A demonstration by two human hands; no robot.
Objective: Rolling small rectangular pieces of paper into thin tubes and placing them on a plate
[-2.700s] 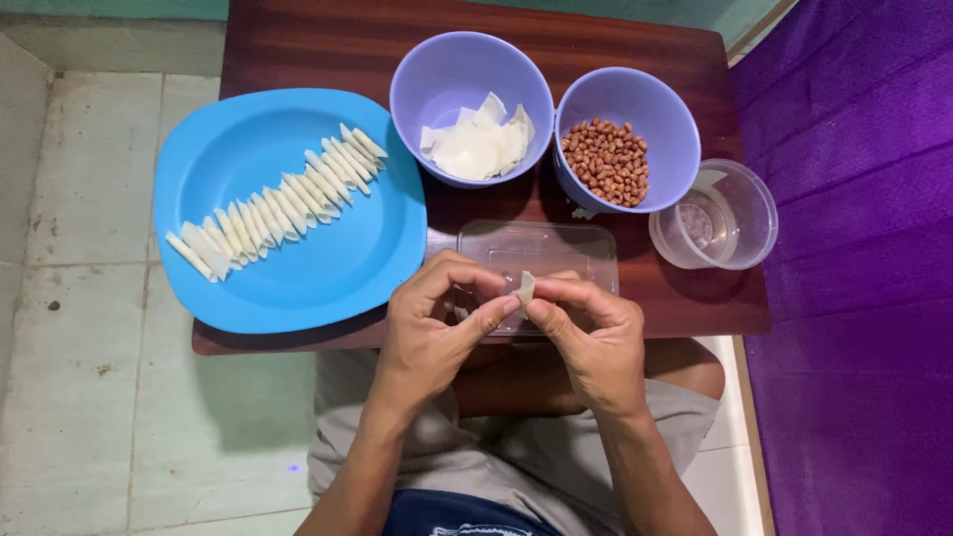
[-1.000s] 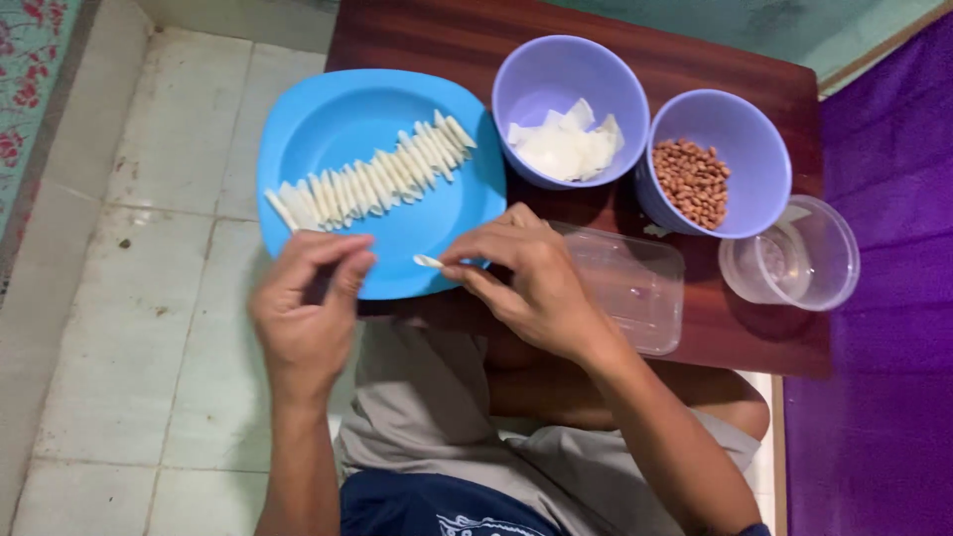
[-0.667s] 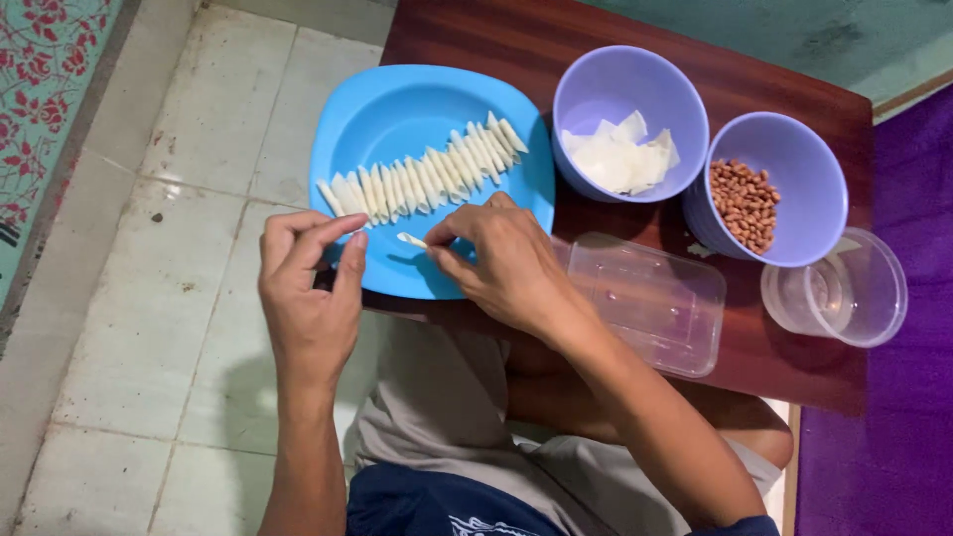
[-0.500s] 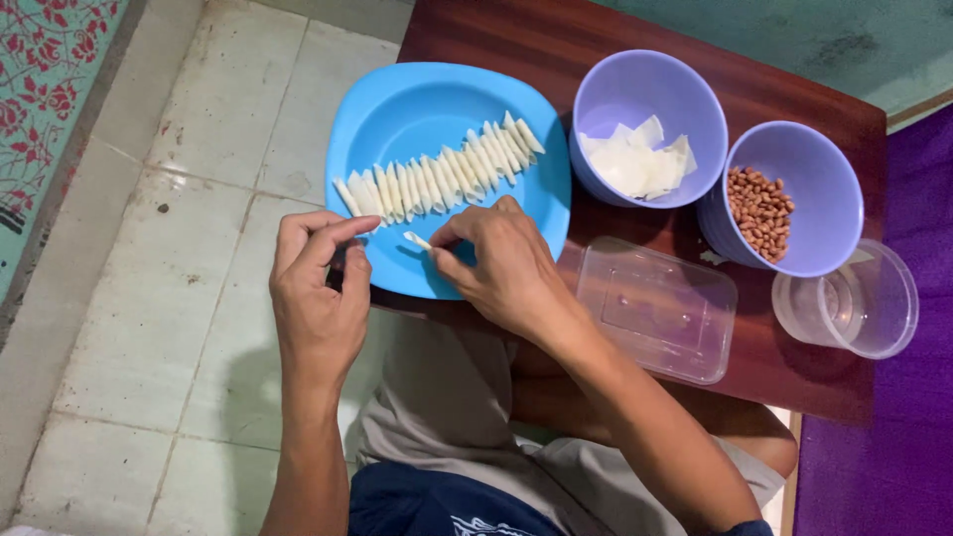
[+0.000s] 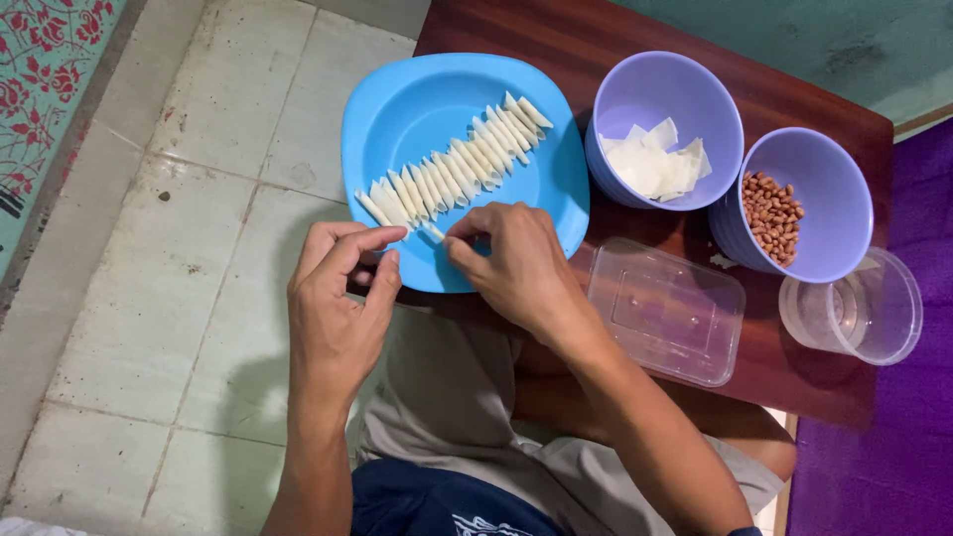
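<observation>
- While the left hand (image 5: 333,298) rests half-curled and empty, the right hand (image 5: 506,263) pinches a small wrapper roll (image 5: 433,231) at the near end of the row of rolls (image 5: 452,167), which crosses about half the blue plate (image 5: 397,109) just beyond both hands
- Right of the hands: one purple bowl (image 5: 663,99) with a few wrapper sheets (image 5: 657,164), another purple bowl (image 5: 809,164) part-filled with peanuts (image 5: 772,210); more rolling likely remains
- Nearer, a clear tub (image 5: 665,310) lies empty; farthest right, a clear cup (image 5: 859,308), contents unclear

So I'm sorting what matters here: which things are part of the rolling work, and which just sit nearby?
In use: right hand holding a small white roll; left hand; blue plate with row of rolls.
Nearby: bowl of wrappers, bowl of peanuts, clear box, clear cup.
</observation>
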